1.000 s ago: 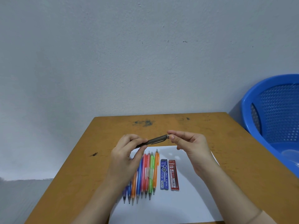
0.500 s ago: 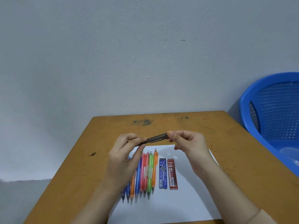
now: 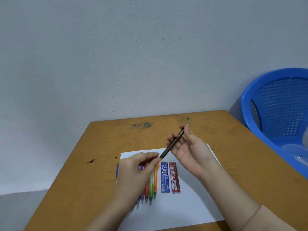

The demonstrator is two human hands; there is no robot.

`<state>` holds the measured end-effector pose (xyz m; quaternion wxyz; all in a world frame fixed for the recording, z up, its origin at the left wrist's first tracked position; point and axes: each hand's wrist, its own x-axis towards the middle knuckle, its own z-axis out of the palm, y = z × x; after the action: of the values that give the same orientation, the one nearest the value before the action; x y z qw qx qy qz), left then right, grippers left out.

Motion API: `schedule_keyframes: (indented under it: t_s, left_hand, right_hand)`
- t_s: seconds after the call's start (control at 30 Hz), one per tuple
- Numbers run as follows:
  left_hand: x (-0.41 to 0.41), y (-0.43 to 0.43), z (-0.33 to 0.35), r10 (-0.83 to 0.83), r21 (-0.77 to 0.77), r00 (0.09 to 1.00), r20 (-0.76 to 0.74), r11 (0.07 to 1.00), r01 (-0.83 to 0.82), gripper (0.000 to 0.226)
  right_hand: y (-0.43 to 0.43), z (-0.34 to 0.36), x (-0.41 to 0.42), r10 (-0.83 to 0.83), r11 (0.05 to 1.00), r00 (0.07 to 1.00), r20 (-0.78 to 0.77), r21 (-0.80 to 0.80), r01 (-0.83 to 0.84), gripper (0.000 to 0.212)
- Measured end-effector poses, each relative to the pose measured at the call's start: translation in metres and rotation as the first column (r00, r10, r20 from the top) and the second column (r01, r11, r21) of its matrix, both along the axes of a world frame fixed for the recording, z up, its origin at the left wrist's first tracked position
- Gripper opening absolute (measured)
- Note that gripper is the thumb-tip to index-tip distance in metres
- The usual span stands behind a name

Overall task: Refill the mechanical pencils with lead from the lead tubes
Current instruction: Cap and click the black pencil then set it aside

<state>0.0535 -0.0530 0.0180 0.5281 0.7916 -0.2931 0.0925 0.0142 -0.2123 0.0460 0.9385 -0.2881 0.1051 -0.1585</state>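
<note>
A dark grey mechanical pencil is held slanted above the table, its cap end up and to the right. My right hand grips its upper half with the fingers. My left hand pinches its lower tip. Under my left hand, a row of several coloured mechanical pencils lies on a white sheet of paper, partly hidden. To their right on the sheet lie a blue lead tube and a red lead tube, side by side.
The sheet lies on a stained wooden table pushed against a grey wall. A blue plastic basket stands beside the table at the right, with something translucent inside it.
The pencil has swung from nearly level to a steep slant, cap end up to the right. My right hand moved up and right and turned palm up; my left hand dropped toward the row.
</note>
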Motion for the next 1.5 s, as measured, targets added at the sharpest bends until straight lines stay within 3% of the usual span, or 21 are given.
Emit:
schedule_keyframes:
  t_s: [0.1, 0.23, 0.37, 0.63, 1.5]
  left_hand:
    - [-0.005, -0.003, 0.005, -0.126, -0.091, 0.953, -0.275, 0.990, 0.105, 0.008]
    - [-0.009, -0.008, 0.013, -0.247, -0.266, 0.794, -0.555, 0.957, 0.112, 0.048]
    - [-0.008, -0.007, 0.015, -0.297, -0.279, 0.683, -0.668, 0.950, 0.140, 0.068]
    - [-0.007, -0.006, 0.018, -0.362, -0.374, 0.617, -0.699, 0.920, 0.115, 0.077]
    - [-0.006, -0.007, 0.019, -0.380, -0.389, 0.599, -0.705, 0.913, 0.121, 0.079]
  right_hand:
    - [-0.004, -0.001, 0.001, 0.032, 0.980, 0.997, 0.072, 0.192, -0.045, 0.027]
    - [-0.010, -0.006, 0.002, 0.043, 0.969, 0.992, 0.115, 0.237, -0.070, 0.043]
    - [-0.014, -0.007, 0.001, 0.028, 0.963, 0.989, 0.145, 0.260, -0.065, 0.044]
    - [-0.015, -0.008, 0.001, 0.026, 0.951, 0.981, 0.190, 0.297, -0.083, 0.037]
    - [-0.016, -0.006, 0.001, 0.015, 0.959, 0.977, 0.213, 0.274, -0.074, 0.036]
